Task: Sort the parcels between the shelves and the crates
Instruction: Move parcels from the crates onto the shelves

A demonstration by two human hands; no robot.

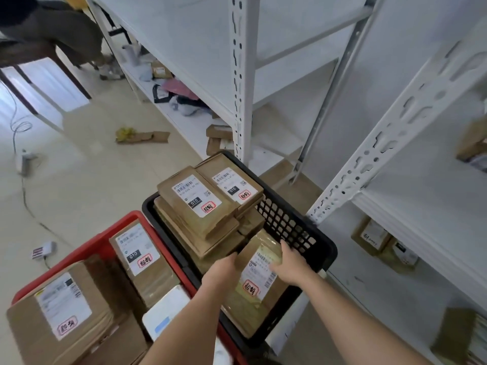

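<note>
- both hands hold one brown parcel (pixel 257 283), low in the frame at about 5 o'clock from centre.
- the left hand (pixel 220 272) grips the parcel's left edge, fingers curled down over it; the fingertips are hidden.
- the right hand (pixel 290 264) lies on the parcel's upper right part, fingers bent over its far edge and thumb on the white label.
- the parcel is tilted, its near end resting on the near rim of a black crate (pixel 297 227); its label carries a barcode and a red-bordered stamp.
- inside the black crate, at 12 o'clock from the hands, sits a stack of brown parcels; the top two (pixel 196 196) (pixel 232 183) lie side by side, labels up, each marked "010".
- at 9 o'clock from the hands a red crate (pixel 105 237) touches the black one; it holds a labelled parcel (pixel 139 256) leaning against its far side, a large box (pixel 58 314) at 8 o'clock, and a white packet (pixel 166 312) just beside the left forearm.
- white metal shelves (pixel 245 101) rise from 12 to 3 o'clock; small parcels (pixel 371 235) sit on a low shelf at 3 o'clock.
- further off at 11 o'clock, mixed bags and packets (pixel 181 100) lie on a bottom shelf.
- a flat piece of cardboard (pixel 147 137) lies on the tiled floor at 10 o'clock, and a cable (pixel 25 191) trails along the far left.
- a seated person's legs (pixel 60 30) show at the top left corner.
</note>
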